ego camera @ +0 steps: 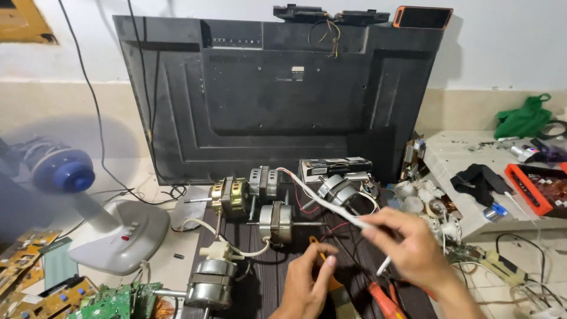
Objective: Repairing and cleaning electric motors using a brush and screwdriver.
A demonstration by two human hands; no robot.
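- My right hand [413, 248] pinches a thin white sleeved wire [331, 207] running toward the silver fan motors [277, 221].
- My left hand [310, 280], just below, closes on an orange-handled tool [325, 269].
- Beyond: motors bare, wire loose; black television back panel [277, 88] behind.

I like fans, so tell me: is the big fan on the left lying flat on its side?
No, the fan stands upright on its grey base, its blue hub facing sideways.

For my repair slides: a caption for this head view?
Right hand holds a white cable, left hand an orange-handled tool.
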